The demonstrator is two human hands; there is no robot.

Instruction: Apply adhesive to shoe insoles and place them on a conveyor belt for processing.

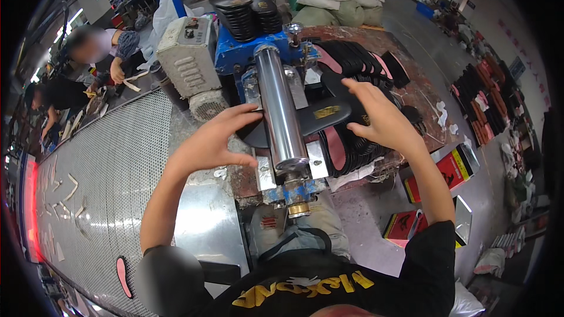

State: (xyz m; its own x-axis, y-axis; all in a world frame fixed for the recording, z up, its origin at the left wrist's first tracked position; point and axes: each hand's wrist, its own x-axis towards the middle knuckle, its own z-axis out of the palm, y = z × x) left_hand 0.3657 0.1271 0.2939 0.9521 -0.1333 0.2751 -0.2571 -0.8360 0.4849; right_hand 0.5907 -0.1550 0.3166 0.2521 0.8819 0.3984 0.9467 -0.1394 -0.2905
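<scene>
A black shoe insole [323,113] with gold print lies crosswise under the shiny steel roller [283,111] of a blue pressing machine, its ends showing on both sides. My left hand [214,144] is open at the insole's left end, fingertips at its edge close to the roller and thumb apart. On the other side, my right hand [385,118] is open, with fingers and thumb spread around the insole's right end. Whether its fingertips touch the insole I cannot tell. Another black insole [336,85] sits just behind, partly hidden.
Stacked black and pink insoles [352,151] line the worn table [432,94] on the right. More black insoles [238,12] are piled on the machine. A grey motor box [187,53] and a mesh conveyor [111,170] stand left, where other people work. Red boxes [405,226] are lower right.
</scene>
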